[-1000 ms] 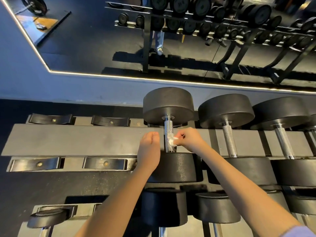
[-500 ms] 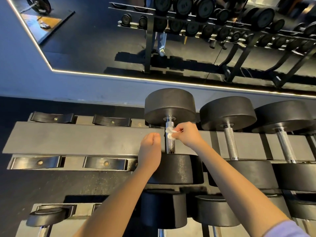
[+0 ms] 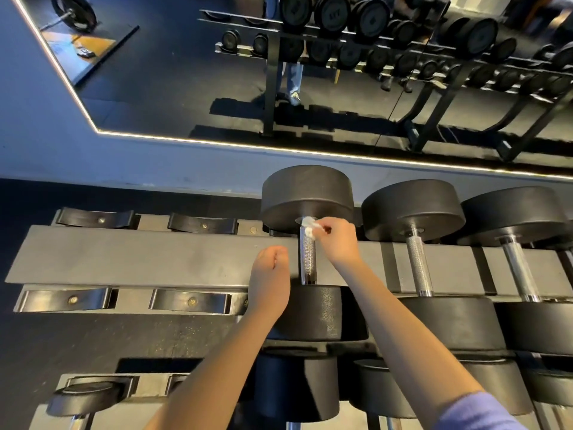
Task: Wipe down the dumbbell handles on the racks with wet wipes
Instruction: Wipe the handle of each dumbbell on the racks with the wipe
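Since a second ago the right hand (image 3: 336, 240) has slid the wet wipe (image 3: 310, 226) from the near part of the handle (image 3: 307, 259) up to its far end, against the rear weight head. Beyond the hands a wide mirror (image 3: 341, 88) with a lit edge fills the wall, reflecting dark floor and further racks of weights. Beneath the hands runs the grey rack (image 3: 139, 259), its saddles to the left of the left hand bare, with two more dumbbells (image 3: 415, 237) resting just to the right of the right hand. The dumbbell being cleaned (image 3: 307, 193) lies between the two hands, its knurled steel handle exposed below the wipe. The right hand pinches the small white wipe against the top of the handle; the left hand (image 3: 269, 274), loosely curled and holding nothing, hovers just beside the handle on its left. The wiping stroke on this first handle appears near its end; the next move likely calls for drawing the wipe back down or shifting rightward to the neighbouring handle.
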Demonstrator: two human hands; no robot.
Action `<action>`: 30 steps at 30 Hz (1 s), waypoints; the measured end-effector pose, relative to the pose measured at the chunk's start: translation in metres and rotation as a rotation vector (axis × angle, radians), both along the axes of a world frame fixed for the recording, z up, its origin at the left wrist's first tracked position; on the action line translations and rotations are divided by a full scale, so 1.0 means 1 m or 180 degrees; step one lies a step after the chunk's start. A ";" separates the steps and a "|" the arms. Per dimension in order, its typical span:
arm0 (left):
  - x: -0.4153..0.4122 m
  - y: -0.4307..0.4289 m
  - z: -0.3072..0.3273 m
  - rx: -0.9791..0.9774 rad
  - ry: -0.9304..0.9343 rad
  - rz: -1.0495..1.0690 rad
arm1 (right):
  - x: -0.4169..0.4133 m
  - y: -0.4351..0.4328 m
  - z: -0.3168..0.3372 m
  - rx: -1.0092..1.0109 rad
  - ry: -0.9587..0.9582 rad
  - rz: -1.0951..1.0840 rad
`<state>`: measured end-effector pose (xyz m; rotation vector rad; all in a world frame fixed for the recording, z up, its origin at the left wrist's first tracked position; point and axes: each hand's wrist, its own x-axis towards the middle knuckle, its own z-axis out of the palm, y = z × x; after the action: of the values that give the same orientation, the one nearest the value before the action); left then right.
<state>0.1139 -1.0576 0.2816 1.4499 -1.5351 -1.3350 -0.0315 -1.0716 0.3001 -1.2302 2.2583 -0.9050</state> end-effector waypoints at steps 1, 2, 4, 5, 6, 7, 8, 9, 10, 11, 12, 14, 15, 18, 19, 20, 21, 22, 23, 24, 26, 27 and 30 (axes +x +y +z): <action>0.000 0.000 0.000 -0.0004 0.0014 0.0017 | 0.000 -0.001 0.000 -0.0028 -0.0037 -0.0045; 0.001 0.000 0.000 -0.0011 0.0021 0.0022 | 0.000 0.001 0.000 0.0004 -0.0033 -0.0015; 0.001 0.000 0.001 -0.0016 0.0011 0.0010 | 0.000 0.009 -0.001 0.0237 0.0117 0.0277; 0.001 0.000 0.001 -0.0017 0.0003 0.0003 | 0.001 0.013 -0.002 0.0396 0.0211 0.0474; 0.001 -0.001 0.001 -0.0018 -0.0007 -0.0007 | 0.001 0.016 -0.002 0.0518 0.0261 0.0616; 0.001 -0.001 0.001 -0.0018 -0.0025 -0.0016 | 0.000 0.018 -0.002 0.0589 0.0235 0.0656; 0.001 -0.001 0.001 -0.0017 -0.0047 -0.0020 | -0.002 0.017 -0.001 0.0581 0.0149 0.0613; 0.001 0.000 0.000 -0.0022 -0.0067 -0.0019 | -0.003 0.014 0.000 0.0518 0.0037 0.0520; 0.001 0.000 0.000 -0.0030 -0.0078 -0.0014 | -0.005 0.010 0.001 0.0420 -0.0038 0.0421; 0.001 0.000 0.000 -0.0036 -0.0081 -0.0007 | -0.006 0.006 0.002 0.0304 -0.0074 0.0319; 0.002 0.000 0.000 -0.0040 -0.0078 -0.0002 | -0.007 0.003 0.003 0.0179 -0.0088 0.0232; 0.002 0.000 0.001 -0.0044 -0.0075 -0.0006 | -0.005 0.003 0.004 0.0099 -0.0116 0.0111; 0.002 0.000 0.001 -0.0049 -0.0089 -0.0020 | -0.004 0.005 0.003 0.0177 -0.0096 0.0117; 0.002 0.000 0.001 -0.0083 -0.0120 -0.0048 | -0.001 0.019 0.002 0.0668 0.0100 0.0521; 0.002 0.000 0.001 -0.0084 -0.0124 -0.0055 | -0.001 0.023 0.002 0.0802 0.0129 0.0642; 0.002 -0.001 0.001 -0.0080 -0.0129 -0.0064 | -0.001 0.025 0.002 0.0842 0.0124 0.0682; 0.002 0.000 0.001 -0.0081 -0.0131 -0.0071 | 0.000 0.023 0.002 0.0749 0.0071 0.0635; 0.002 0.000 0.001 -0.0085 -0.0127 -0.0077 | 0.000 0.020 0.002 0.0554 -0.0005 0.0518; 0.002 0.000 0.000 -0.0092 -0.0121 -0.0079 | 0.001 0.015 0.001 0.0375 -0.0058 0.0340; 0.001 0.000 0.000 -0.0094 -0.0112 -0.0076 | 0.003 0.011 0.002 0.0255 -0.0037 0.0183; 0.002 -0.001 0.000 -0.0080 -0.0082 -0.0053 | 0.006 0.007 0.002 0.0162 0.0146 0.0087; 0.002 -0.001 0.001 -0.0067 -0.0067 -0.0043 | 0.007 0.008 0.003 0.0219 0.0229 0.0177; 0.002 0.000 0.001 -0.0059 0.0014 -0.0033 | 0.006 0.019 0.008 0.0954 0.0374 0.0776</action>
<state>0.1160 -1.0580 0.2823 1.4287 -1.5503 -1.3258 -0.0259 -1.0528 0.3078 -1.4060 2.1701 -0.3979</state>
